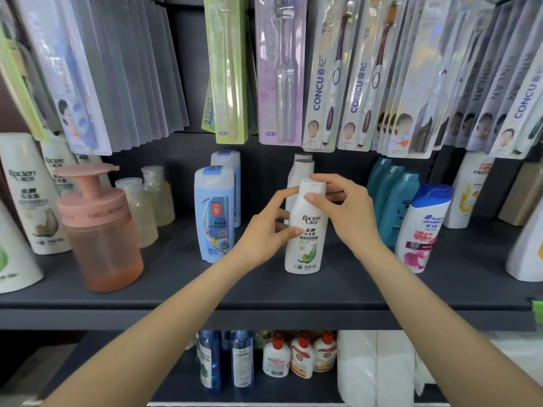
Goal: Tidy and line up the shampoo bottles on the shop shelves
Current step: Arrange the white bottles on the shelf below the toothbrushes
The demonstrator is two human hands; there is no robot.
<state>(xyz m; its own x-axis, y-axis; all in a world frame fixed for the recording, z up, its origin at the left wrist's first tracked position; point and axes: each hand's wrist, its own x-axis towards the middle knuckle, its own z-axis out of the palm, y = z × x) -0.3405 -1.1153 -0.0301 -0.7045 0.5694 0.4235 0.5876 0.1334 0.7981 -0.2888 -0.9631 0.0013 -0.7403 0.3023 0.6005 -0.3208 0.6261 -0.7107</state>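
A white Raclen shampoo bottle [307, 245] stands upright near the middle of the dark shelf [264, 292]. My left hand [266, 230] grips its left side, thumb across the label. My right hand [343, 210] holds its cap and upper body from the right. Two more white bottles [302, 168] stand in a row behind it. To the left are two light blue bottles [213, 212], one behind the other. On the right, several teal bottles [393, 195] line up behind a white Head & Shoulders bottle [420, 227].
A pink pump dispenser [100, 227] and white Raclen bottles [28, 192] stand at the left, clear bottles [141, 210] behind. A Pantene bottle [470, 189] is at far right. Packaged toothbrushes [279, 69] hang low over the shelf. The lower shelf holds small bottles [276, 356] and paper rolls [376, 368].
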